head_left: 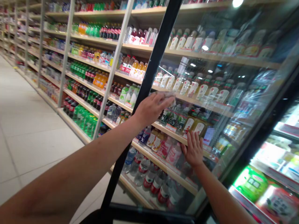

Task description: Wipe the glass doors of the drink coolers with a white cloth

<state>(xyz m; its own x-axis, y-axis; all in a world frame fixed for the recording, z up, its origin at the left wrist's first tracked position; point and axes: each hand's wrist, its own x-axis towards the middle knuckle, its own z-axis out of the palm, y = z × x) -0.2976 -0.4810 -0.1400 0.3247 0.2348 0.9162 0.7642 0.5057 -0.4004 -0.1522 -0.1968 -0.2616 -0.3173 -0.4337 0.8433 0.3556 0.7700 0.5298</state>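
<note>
Cloth (170,97) held by the left hand (151,107) at the glass door (168,25).
The cloth is bunched under the bent fingers, its grip closed over it, near the door's black edge (150,73); the right hand (194,150) is spread wide, seemingly laid against the pane, with nothing seen in it. For an even pass, the cloth is best flattened, light pressure kept across all fingers, and the door steadied by the spread palm.
</note>
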